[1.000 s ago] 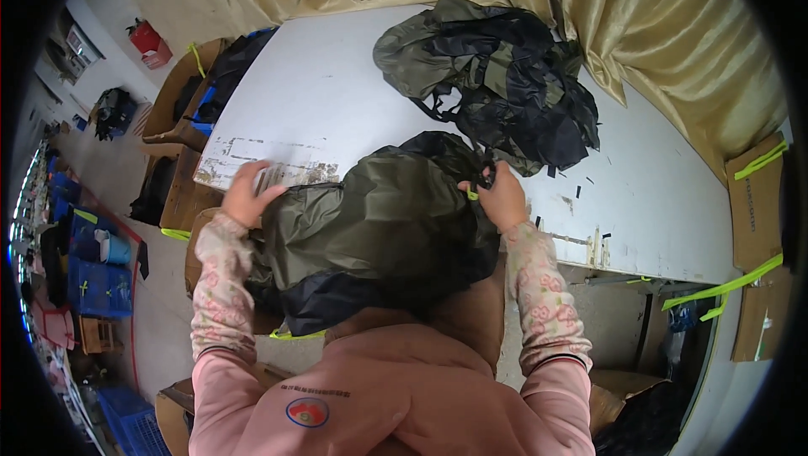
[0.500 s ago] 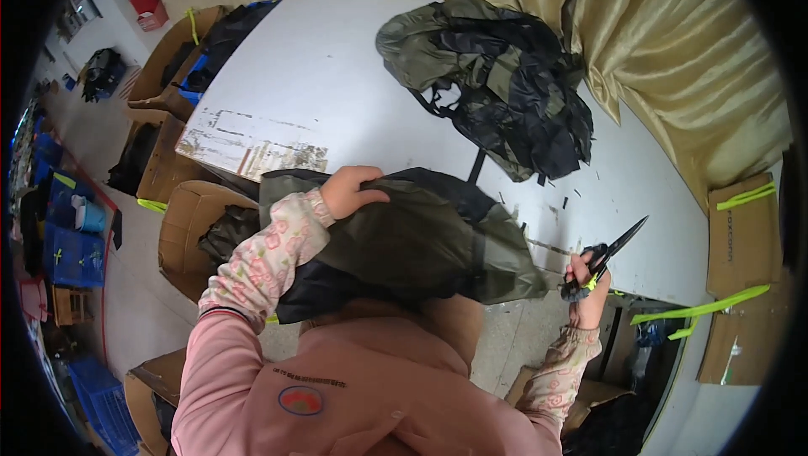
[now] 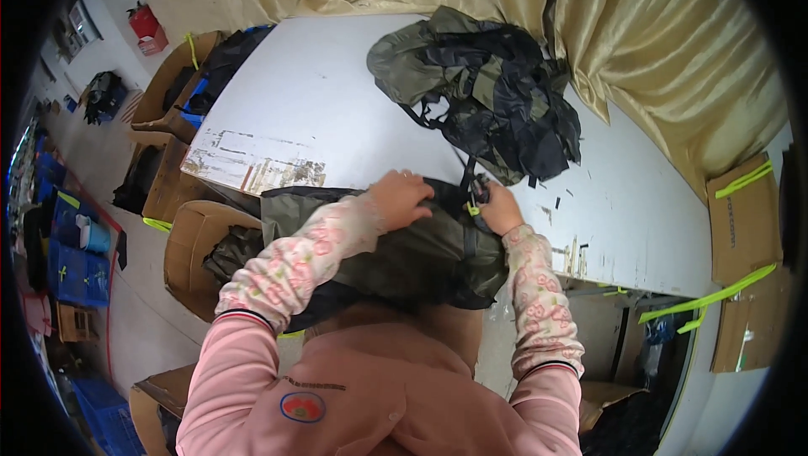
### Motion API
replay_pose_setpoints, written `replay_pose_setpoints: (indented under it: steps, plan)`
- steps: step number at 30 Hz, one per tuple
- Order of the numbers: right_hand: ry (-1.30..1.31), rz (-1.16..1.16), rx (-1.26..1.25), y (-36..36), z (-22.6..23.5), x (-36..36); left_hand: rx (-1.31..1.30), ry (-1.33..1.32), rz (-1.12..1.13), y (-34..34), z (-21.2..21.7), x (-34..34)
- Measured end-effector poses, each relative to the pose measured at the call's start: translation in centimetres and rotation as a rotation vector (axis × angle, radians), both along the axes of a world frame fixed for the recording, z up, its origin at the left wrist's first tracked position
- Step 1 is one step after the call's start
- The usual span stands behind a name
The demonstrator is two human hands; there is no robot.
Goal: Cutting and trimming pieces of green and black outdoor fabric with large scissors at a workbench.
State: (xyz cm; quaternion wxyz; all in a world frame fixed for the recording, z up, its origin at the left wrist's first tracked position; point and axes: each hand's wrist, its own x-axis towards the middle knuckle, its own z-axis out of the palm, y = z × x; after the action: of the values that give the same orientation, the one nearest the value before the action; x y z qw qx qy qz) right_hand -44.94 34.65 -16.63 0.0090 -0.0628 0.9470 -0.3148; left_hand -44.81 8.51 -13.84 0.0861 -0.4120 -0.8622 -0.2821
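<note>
An olive-and-black fabric piece point(image 3: 387, 262), perhaps a bag or a cover, lies over the person's lap, against the near edge of the white table point(image 3: 295, 94). Its long axis runs from left to right, roughly along that edge and dipping a little toward the right; the left end is a squarish olive corner below the worn patch of the tabletop, and the right end tapers beside the right forearm. The left hand point(image 3: 402, 200) lies over the upper edge of the piece, thumb and fingers bent and pointing right; whether they pinch the cloth cannot be told. The right hand point(image 3: 500, 209) has its fingers curled around black scissors point(image 3: 481, 191) with a lime-green tie point(image 3: 473, 209), close to the piece's upper right; which way the blades point is hard to make out. A second olive-and-black fabric bundle point(image 3: 497, 94) lies crumpled farther back on the table, its long axis slanting from a rounded olive end at upper left to a black end at lower right. An open cardboard box point(image 3: 192, 256) stands left of the lap, dark cloth point(image 3: 234, 254) inside it.
</note>
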Motion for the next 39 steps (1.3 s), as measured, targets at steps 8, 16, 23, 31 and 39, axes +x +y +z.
replay_pose_setpoints:
  steps: [8, 16, 23, 31, 39]
  plan:
    - [-0.290, -0.101, -0.834, -0.5, 7.9, 4.7, -0.018, -0.370, 0.009, -2.5, -1.2, 2.2]
    - [-0.279, -0.281, -1.316, 0.5, 12.3, 8.5, 0.301, -0.228, -0.143, -0.1, 5.3, 3.5]
    - [-0.285, -0.201, -1.388, -0.5, 13.0, 9.8, 0.337, -0.203, -0.264, 2.7, 4.8, 2.7]
    - [-0.046, -0.166, -0.805, 0.7, 12.2, 9.9, 0.766, -1.585, -0.366, 0.8, 6.0, 3.2]
    - [-0.034, 0.210, -0.396, -2.5, 18.4, 9.5, 0.702, -1.655, -0.339, 1.6, 6.1, 3.1]
